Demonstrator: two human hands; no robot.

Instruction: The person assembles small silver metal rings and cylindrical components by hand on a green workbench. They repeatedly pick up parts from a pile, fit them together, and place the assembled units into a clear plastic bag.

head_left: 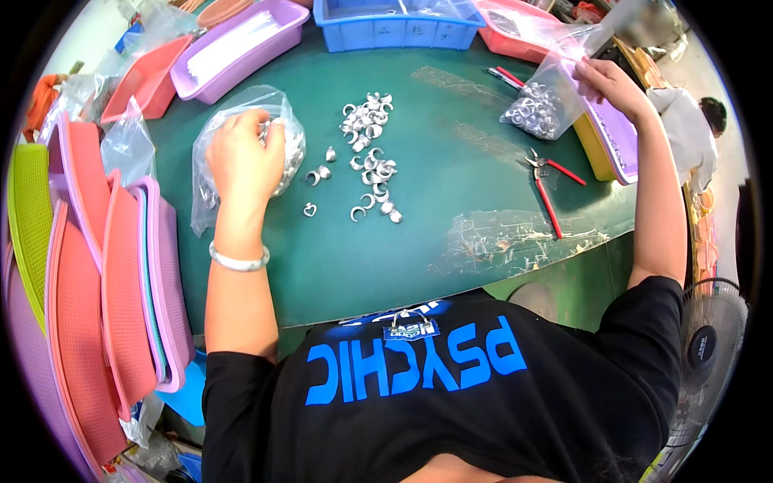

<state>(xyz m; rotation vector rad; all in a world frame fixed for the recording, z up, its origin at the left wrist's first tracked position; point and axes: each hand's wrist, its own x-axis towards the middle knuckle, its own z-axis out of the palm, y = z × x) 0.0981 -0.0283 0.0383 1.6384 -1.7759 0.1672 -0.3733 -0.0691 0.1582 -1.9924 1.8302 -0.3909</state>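
Observation:
On the left of the table lies a clear plastic bag point(291, 109) with silver pieces in it. My left hand point(245, 157) rests on it, fingers curled down among the pieces; the fingertips are hidden. At the right, my right hand point(610, 84) pinches the upper part of another clear plastic bag point(564, 80). Silver rings point(538, 109) fill its lower end, which rests on the table. Between the hands lie loose silver open rings point(374, 169) in a rough column. A few more sit nearer my left hand, among them a heart-shaped ring point(310, 209).
Red-handled pliers point(544, 193) lie open at the right, near a pen point(506, 78). Purple point(240, 60), blue point(398, 36) and red point(143, 84) trays line the far edge. A purple-and-yellow tray point(600, 149) stands beneath my right forearm. Stacked baskets point(133, 290) crowd the left; a fan point(702, 346) stands lower right.

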